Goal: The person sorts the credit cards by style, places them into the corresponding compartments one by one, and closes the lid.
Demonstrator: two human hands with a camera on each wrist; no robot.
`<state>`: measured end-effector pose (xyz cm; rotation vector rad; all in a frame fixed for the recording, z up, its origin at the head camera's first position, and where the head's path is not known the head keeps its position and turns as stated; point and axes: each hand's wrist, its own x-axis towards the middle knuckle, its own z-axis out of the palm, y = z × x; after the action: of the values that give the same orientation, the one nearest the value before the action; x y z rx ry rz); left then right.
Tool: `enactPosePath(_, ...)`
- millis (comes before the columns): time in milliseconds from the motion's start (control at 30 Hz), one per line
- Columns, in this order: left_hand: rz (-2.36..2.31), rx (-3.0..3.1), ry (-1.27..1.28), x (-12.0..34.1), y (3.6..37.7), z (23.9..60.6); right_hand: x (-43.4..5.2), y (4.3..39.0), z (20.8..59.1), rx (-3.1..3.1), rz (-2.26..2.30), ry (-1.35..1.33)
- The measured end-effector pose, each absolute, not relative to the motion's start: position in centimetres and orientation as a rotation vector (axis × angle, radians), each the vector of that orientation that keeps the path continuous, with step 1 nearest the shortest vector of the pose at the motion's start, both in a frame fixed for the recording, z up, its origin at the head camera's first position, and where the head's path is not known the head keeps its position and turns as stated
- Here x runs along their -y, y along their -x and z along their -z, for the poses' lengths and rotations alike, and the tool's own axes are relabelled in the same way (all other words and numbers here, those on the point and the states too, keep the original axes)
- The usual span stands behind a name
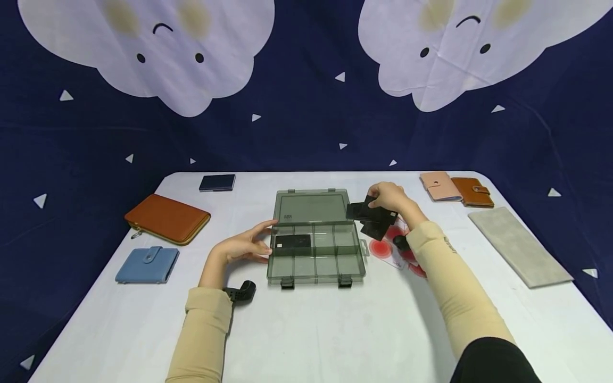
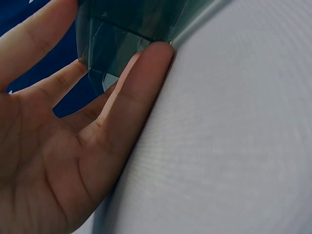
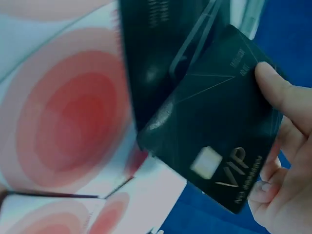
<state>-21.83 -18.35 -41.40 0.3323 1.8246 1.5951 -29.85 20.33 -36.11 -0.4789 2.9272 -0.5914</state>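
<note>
At frame centre, the left hand (image 1: pixel 244 246), fingers straight, touches the clear compartment box (image 1: pixel 313 263) holding one black card (image 1: pixel 293 242). Right of it, the right hand (image 1: pixel 389 196) pinches two black VIP cards (image 1: pixel 371 215) above red-circled cards (image 1: pixel 383 249).

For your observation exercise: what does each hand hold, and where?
Right hand pinches black plastic cards by their far edge; left hand only touches the clear compartment box.
</note>
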Motion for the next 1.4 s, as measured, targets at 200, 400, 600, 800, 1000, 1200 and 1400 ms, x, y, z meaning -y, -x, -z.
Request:
enactPosePath(200,-1.586,-1.830,-0.339,18.4,21.7,41.5,-20.2,29.1,35.3,-2.941,0.920,0.465)
enactPosePath(400,-1.588,-1.837,-0.323,18.3,21.6,41.5,-19.3,27.5,33.9,-2.758,1.338,0.413)
enactPosePath(600,-1.592,-1.839,-0.312,18.2,21.5,41.4,-18.2,25.8,33.6,-2.550,1.512,0.430)
enactPosePath(800,-1.593,-1.839,-0.311,18.3,21.5,41.4,-16.4,24.4,34.9,-2.485,1.561,0.454)
enactPosePath(1000,-1.590,-1.834,-0.330,18.4,21.6,41.4,-15.1,23.1,36.4,-2.665,1.354,0.483)
enactPosePath(1200,-1.586,-1.834,-0.347,18.5,21.6,41.3,-14.7,22.5,37.5,-2.744,1.062,0.618)
enactPosePath(1400,-1.606,-1.820,-0.343,18.5,21.6,41.3,-14.0,21.7,37.5,-2.881,0.640,0.794)
